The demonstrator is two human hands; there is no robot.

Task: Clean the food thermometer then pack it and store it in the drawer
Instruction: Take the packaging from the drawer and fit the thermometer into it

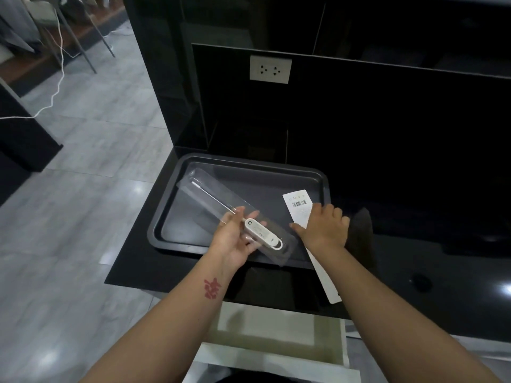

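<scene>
The white food thermometer (262,233) lies inside a clear plastic insert (210,193), its thin probe pointing up-left. My left hand (235,239) grips the insert and thermometer from below, holding them over the dark baking tray (320,178) on the black counter. My right hand (323,225) rests palm down on a long white box sleeve (300,201) with a barcode; the sleeve lies across the tray's right rim and runs toward me. An open white drawer (276,335) shows below the counter edge, between my forearms.
A dark cloth (362,230) lies on the counter just right of my right hand. A wall socket (270,69) sits on the black backsplash. Grey tiled floor, a white cable (59,87) and chair legs are to the left.
</scene>
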